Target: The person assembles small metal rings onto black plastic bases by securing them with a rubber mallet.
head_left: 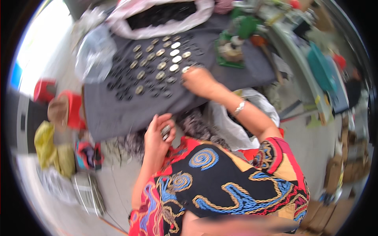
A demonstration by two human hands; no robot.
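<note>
My left hand (159, 131) is held palm up in front of the table's near edge, its curled fingers around several small shiny metal pieces (165, 132). Farther right, my right hand (200, 82) reaches over the cloth with its fingertips pinched down among black oval rings (149, 84). What the fingertips hold is hidden. A shiny oval piece (186, 69) lies right at its index finger. Many of the rings are plain black, laid out in loose rows. Others carry gold or silver oval pieces (160, 75), the brightest in a column (176, 59) just left of my right hand.
Dark grey cloth (106, 118) covers the table. At the back sits an open whitish bag (118, 23) of black pieces; a clear plastic bag (94, 55) stands left. A green hand press (232, 51) is at the right. Below hangs a white bag (224, 118); red stools (75, 110) stand left.
</note>
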